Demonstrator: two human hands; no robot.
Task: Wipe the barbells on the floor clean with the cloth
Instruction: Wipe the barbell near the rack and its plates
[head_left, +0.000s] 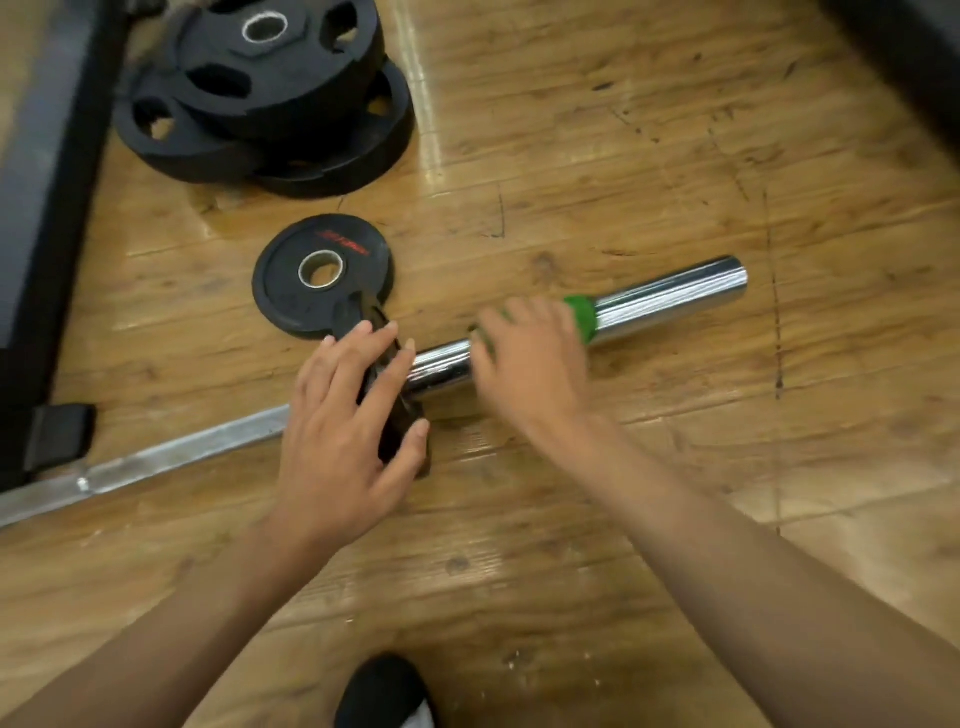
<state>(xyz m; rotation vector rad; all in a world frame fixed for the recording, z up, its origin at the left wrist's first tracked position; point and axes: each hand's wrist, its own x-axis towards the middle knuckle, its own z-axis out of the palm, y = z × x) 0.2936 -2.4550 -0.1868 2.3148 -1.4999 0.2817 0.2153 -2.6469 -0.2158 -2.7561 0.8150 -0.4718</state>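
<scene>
The only lettering in view is a short line of red print (344, 240) on the small black weight plate (283, 296), which lies flat just beside the barbell (670, 297). The print sits at 1 o'clock from the plate's centre hole. It is too blurred to read as any word or number.

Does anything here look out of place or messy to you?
Slightly. The black weight plates at the top left are stacked crooked, the upper one sitting off-centre, and one small plate lies loose beside the bar. The wooden floor is scratched.
</scene>
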